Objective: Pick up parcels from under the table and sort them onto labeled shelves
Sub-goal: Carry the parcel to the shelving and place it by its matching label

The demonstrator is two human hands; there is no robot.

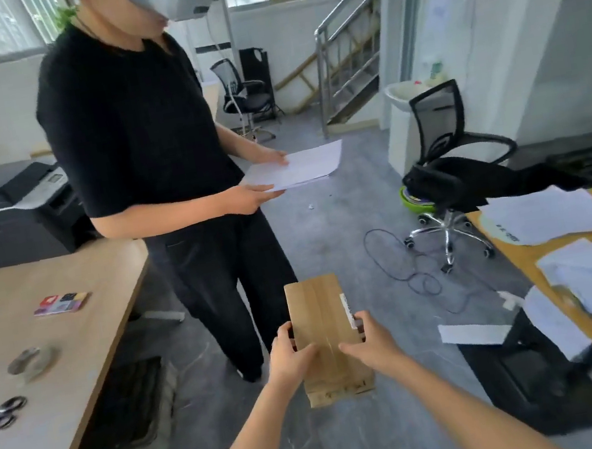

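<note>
- I have one parcel (322, 333) off the floor and in the air at near centre, a long brown cardboard box with a white label strip along its right edge.
- My left hand (291, 356) clamps the box's left side, thumb on top and fingers wrapped under; my right hand (369, 343) presses the right side beside the label, thumb lying over the top face. Both hands are closed on the box, neither spread.
- So the pick-up looks done for this parcel. I judge the sorting half is all still ahead.
- I can see no labeled shelves from here, so the destination is out of view and I would have to turn to find it.
- A person in black (138, 133) stands just beyond the box holding white sheets (300, 166), between me and the far room.
- The wooden table (31, 339) sits at left with dark shapes in the shadow under it; I cannot tell whether more parcels wait there.
- How many parcels are already sorted I cannot tell.
</note>
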